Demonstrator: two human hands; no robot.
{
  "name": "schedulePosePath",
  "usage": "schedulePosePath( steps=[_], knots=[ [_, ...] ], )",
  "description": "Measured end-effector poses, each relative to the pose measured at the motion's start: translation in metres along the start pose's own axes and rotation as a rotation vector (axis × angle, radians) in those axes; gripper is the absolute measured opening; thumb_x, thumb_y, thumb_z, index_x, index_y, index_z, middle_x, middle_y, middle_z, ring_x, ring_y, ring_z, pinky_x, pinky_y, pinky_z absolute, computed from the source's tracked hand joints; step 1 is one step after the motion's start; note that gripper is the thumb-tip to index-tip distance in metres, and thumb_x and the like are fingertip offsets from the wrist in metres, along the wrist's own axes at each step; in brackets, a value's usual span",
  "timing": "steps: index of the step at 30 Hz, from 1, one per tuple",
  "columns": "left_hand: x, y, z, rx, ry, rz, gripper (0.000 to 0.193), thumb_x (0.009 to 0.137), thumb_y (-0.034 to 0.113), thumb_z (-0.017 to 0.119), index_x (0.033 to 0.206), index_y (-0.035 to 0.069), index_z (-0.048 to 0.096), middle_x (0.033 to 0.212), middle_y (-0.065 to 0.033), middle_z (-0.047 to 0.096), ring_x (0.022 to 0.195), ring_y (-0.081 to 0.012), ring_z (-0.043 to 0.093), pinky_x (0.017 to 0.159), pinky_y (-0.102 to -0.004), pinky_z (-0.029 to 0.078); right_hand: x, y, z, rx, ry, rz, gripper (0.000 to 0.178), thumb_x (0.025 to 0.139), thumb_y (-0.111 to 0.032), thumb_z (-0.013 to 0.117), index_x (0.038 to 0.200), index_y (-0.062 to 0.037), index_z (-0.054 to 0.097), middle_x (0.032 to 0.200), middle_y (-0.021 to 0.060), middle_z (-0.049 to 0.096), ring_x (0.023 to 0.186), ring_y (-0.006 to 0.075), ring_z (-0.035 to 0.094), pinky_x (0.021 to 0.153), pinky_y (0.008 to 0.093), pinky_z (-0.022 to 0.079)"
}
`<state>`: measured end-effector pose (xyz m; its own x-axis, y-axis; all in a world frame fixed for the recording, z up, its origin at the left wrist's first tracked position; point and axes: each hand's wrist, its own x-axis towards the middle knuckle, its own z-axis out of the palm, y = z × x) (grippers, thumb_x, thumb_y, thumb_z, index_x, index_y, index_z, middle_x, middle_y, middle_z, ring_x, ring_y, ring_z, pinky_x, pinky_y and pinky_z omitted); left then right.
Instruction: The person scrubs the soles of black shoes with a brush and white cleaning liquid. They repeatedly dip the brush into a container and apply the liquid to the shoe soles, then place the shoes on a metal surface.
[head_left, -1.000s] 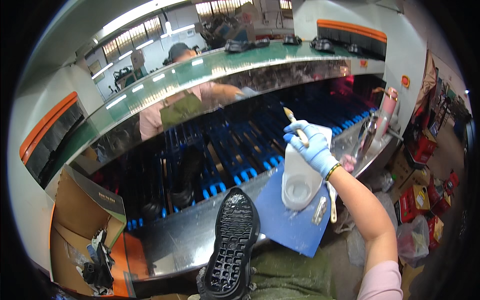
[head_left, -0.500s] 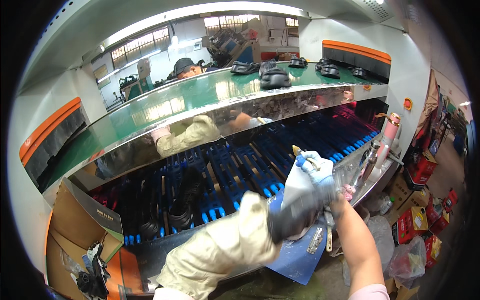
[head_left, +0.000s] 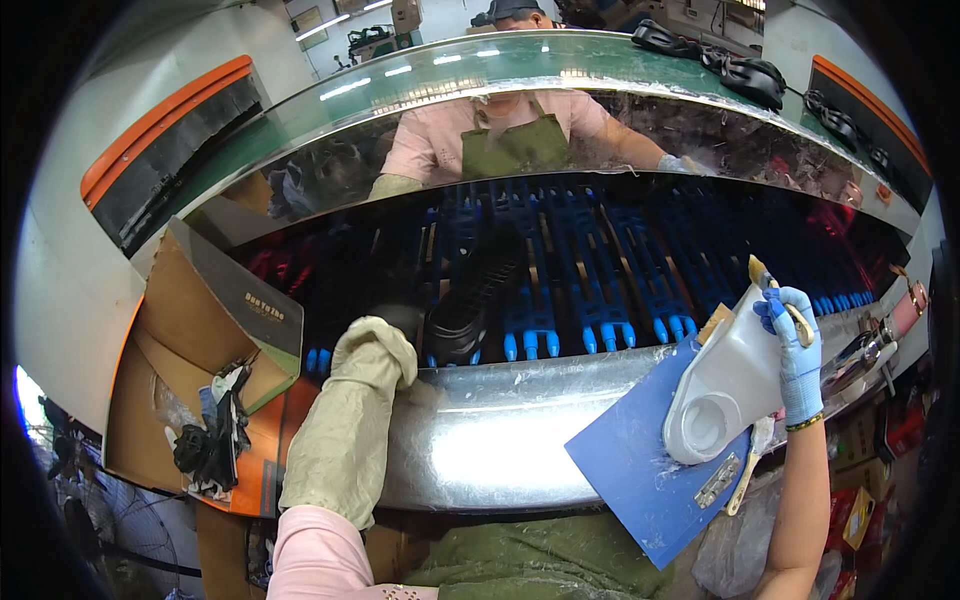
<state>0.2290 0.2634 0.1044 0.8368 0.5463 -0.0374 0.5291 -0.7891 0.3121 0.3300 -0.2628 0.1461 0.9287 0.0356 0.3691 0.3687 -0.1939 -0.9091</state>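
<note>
My left arm, in a cream sleeve cover, reaches to the front of the dark conveyor opening. The dark-gloved left hand [head_left: 402, 318] blends into the shadow there, so its fingers and anything in them are hidden. Just right of it, a black shoe [head_left: 462, 318] rests on the blue-tipped conveyor rods [head_left: 530, 340]. In a pale blue glove, my right hand [head_left: 797, 355] is closed around a brush [head_left: 760, 272] with its yellowish bristles upward. Beside that hand leans a white plastic container [head_left: 735, 375], its round mouth showing white material inside.
Under the container lies a blue board [head_left: 640, 450] with a metal strip [head_left: 717, 482]; a second brush [head_left: 748, 475] is alongside. An open cardboard box [head_left: 215, 310] stands left. More black shoes [head_left: 750, 80] sit on the green upper belt [head_left: 440, 68]; a person [head_left: 515, 15] is behind it.
My left hand has gone from beside the white container leftward to the conveyor opening. The right hand still grips the brush by the container. The view has turned downward and left.
</note>
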Motion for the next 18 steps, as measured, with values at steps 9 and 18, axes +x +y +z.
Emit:
schedulePosePath(
  steps=[9, 18],
  knots=[
    [0.009, -0.074, 0.044, -2.206, -0.773, 0.511, 0.035, 0.102, 0.026, 0.050, 0.092, 0.000, 0.070, 0.087, -0.0154, 0.072, 0.088, -0.0263, 0.071, 0.085, -0.0355, 0.058, -0.002, -0.006, 0.008, -0.008, 0.016, 0.047, 0.020, 0.100, -0.024, 0.071, 0.117, -0.0123, 0.069, 0.108, 0.0025, 0.068, 0.099, 0.0096, 0.065, 0.091, 0.0265, 0.055],
    [0.048, -0.034, 0.021, -0.552, -0.084, 0.238, 0.031, 0.099, 0.030, 0.058, 0.088, 0.004, 0.070, 0.085, -0.0131, 0.072, 0.084, -0.0266, 0.071, 0.079, -0.0371, 0.058, -0.005, -0.013, 0.015, -0.012, 0.052, 0.020, 0.015, 0.098, -0.018, 0.071, 0.111, -0.0112, 0.070, 0.100, 0.0007, 0.066, 0.091, 0.0095, 0.063, 0.086, 0.0262, 0.055]
  ],
)
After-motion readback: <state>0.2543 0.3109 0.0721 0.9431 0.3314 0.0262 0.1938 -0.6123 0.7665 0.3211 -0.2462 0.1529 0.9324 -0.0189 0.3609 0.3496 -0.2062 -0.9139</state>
